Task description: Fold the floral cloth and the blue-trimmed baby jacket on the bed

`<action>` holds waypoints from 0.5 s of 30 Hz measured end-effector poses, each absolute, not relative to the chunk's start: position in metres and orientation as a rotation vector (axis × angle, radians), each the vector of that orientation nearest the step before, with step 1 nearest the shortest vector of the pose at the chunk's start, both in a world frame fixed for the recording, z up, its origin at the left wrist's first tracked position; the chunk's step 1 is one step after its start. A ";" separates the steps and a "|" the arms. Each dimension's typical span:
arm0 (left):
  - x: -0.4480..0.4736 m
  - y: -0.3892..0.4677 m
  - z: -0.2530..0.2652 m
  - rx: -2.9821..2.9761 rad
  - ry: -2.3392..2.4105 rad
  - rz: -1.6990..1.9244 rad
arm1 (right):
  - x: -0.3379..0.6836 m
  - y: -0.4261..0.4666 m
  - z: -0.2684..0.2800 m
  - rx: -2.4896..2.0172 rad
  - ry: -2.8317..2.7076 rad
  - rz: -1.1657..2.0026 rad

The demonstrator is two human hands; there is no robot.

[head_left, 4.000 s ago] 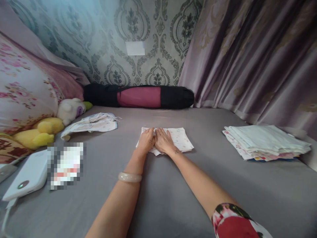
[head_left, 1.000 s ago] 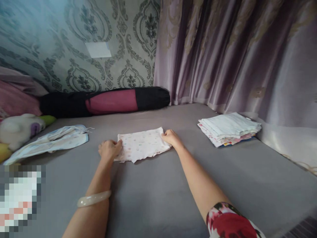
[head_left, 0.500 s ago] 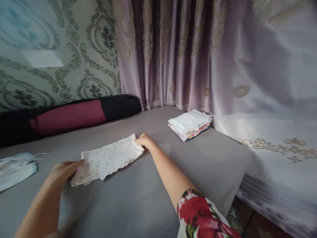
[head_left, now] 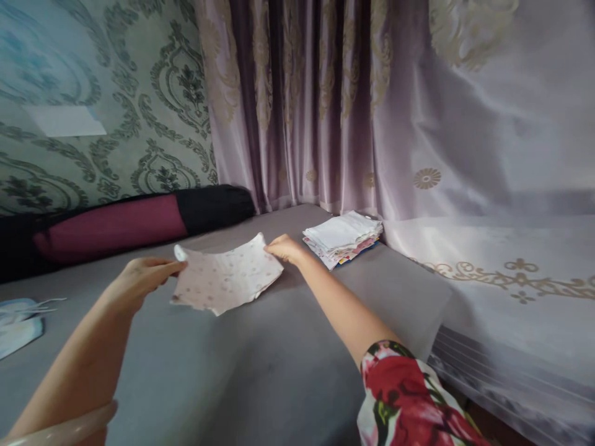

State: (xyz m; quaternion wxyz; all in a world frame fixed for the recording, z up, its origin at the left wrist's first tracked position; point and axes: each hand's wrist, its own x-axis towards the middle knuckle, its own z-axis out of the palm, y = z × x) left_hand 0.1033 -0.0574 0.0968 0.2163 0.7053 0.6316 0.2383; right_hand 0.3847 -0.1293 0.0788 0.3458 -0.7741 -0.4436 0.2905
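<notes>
A folded white cloth (head_left: 227, 275) with small faint spots hangs between my two hands, sagging a little in the middle. My left hand (head_left: 149, 275) pinches its left edge between thumb and fingers. At the opposite end, my right hand (head_left: 284, 249) grips the upper right edge. The cloth appears lifted off the grey bed sheet (head_left: 186, 378). Beyond my right hand lies a stack of folded cloths (head_left: 344, 234), white on top with patterned ones beneath.
A light blue and white cloth item with strings (head_left: 21, 328) lies at the far left. Along the patterned wall rests a long black and maroon bolster (head_left: 116, 226). Mauve curtains (head_left: 302, 111) hang behind the bed, whose edge drops off at the right.
Both hands have raised the spotted cloth from the bed and moved it slightly right, toward the stack. My left hand has shifted up to the cloth's upper left. The view has turned slightly right.
</notes>
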 end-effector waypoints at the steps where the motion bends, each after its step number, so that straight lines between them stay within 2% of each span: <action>1: 0.118 -0.062 0.102 1.836 1.604 0.679 | 0.397 -0.134 0.087 -2.018 -1.120 0.739; 8: 0.219 -0.090 0.113 1.649 1.123 0.854 | 0.480 -0.166 0.141 -2.074 -0.893 0.616; 15: 0.316 -0.104 0.115 1.453 0.880 1.002 | 0.556 -0.184 0.160 -2.101 -0.744 0.371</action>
